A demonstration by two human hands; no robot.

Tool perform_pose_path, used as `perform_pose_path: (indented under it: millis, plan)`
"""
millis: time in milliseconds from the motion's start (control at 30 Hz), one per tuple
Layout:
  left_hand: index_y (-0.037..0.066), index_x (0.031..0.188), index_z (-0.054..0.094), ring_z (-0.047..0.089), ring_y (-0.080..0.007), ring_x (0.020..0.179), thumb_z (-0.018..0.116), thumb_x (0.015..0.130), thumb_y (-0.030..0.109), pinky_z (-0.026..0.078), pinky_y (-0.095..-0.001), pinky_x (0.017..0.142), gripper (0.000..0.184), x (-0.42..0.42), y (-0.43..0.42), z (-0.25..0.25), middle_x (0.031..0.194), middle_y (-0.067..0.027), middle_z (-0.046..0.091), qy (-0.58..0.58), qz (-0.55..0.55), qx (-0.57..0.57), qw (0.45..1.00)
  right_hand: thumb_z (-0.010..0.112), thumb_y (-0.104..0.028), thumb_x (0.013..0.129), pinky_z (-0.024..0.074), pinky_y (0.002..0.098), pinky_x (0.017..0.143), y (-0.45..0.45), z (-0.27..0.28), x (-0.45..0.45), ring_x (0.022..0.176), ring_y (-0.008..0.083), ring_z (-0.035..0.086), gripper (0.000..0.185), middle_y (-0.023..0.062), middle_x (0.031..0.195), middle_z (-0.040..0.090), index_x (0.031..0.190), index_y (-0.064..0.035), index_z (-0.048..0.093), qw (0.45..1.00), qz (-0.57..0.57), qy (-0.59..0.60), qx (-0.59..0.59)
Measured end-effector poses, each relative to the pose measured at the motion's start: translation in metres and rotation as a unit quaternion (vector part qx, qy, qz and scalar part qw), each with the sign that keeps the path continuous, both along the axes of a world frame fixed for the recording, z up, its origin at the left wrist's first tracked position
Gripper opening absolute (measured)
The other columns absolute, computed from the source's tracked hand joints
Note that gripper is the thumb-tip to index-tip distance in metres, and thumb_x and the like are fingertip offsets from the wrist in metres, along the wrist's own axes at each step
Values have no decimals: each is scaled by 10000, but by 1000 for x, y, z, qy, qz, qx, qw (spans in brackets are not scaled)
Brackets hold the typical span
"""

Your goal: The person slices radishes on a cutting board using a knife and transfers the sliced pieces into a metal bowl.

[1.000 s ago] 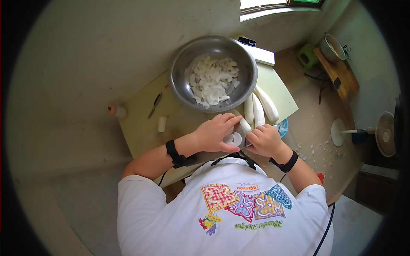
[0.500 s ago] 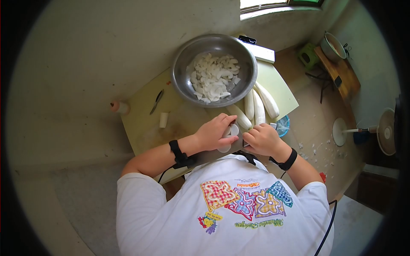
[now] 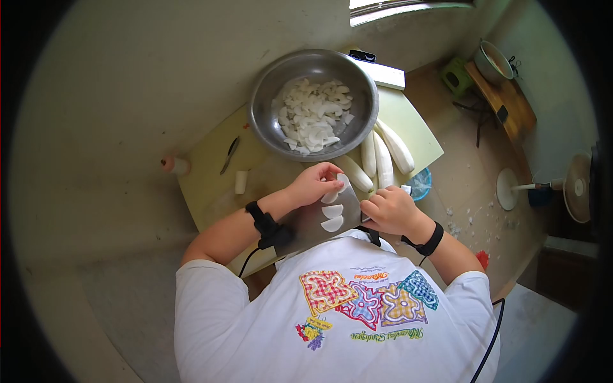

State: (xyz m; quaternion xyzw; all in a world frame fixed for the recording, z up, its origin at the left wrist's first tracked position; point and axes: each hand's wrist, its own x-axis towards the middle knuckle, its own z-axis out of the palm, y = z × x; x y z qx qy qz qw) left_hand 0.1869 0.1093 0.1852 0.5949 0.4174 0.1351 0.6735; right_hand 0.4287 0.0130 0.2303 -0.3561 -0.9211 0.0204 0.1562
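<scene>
My right hand [image 3: 391, 209] is wrapped round the handle of a broad cleaver, whose grey blade [image 3: 311, 225] lies flat and extends left. Two white half-round slices [image 3: 332, 217] rest on the blade. At its upper edge my left hand [image 3: 315, 184] has its fingers closed on more white slices [image 3: 343, 183]. Beyond my hands, several peeled white vegetables [image 3: 385, 165] lie beside a large metal bowl [image 3: 257, 121] holding a heap of white slices [image 3: 313, 115].
On the pale table [image 3: 211, 159] are a small knife [image 3: 230, 155], a short white piece [image 3: 241, 182] and a white box [image 3: 386, 75]. A pink-topped bottle [image 3: 175, 165] is at its left edge. A blue-rimmed container [image 3: 419, 184] and a fan [image 3: 578, 191] are on the right.
My left hand has moved up and its fingers have drawn together, uncovering slices on the blade. More of the cleaver blade now shows. My right hand stays on the handle.
</scene>
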Motion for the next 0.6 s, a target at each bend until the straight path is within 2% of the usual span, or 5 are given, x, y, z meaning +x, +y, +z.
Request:
perform_pose_path:
  millis: [133,200,300,433,600]
  plan:
    - [24,1194,591,592,-84,823,697,931,181,503,-248,731,324,1,10,2,947,-18,633,-8,5,-33,999,783,-340,693,466,319,610,0,-1,1,668,178,621,335,-19,677,550,868,-149,571,1000,-4,2,-1]
    - [38,1140,594,608,-96,821,664,948,157,519,-261,728,236,1,14,6,944,-22,635,-58,39,-147,987,782,-337,692,465,318,609,1,-2,1,667,177,620,331,-19,675,548,864,-149,571,1000,-6,3,0]
    - [54,1097,587,626,-111,816,635,960,137,548,-287,726,167,1,29,16,959,-35,641,-64,80,-209,973,783,-332,689,464,316,606,2,-3,2,666,177,618,326,-20,673,545,858,-152,570,1000,-7,11,0]
    - [65,1112,583,646,-138,834,620,965,140,580,-336,765,168,-5,64,11,979,-45,646,-90,108,-211,967,789,-330,677,462,317,602,4,-4,4,669,176,618,333,-22,678,546,856,-155,571,1000,-17,19,-2]
    - [51,1263,559,582,-211,1127,642,957,241,546,-384,895,370,-13,119,-6,1243,-118,589,-84,197,-138,967,797,-335,668,461,319,602,6,-4,5,676,176,618,344,-23,682,547,857,-157,570,999,-28,19,-7]
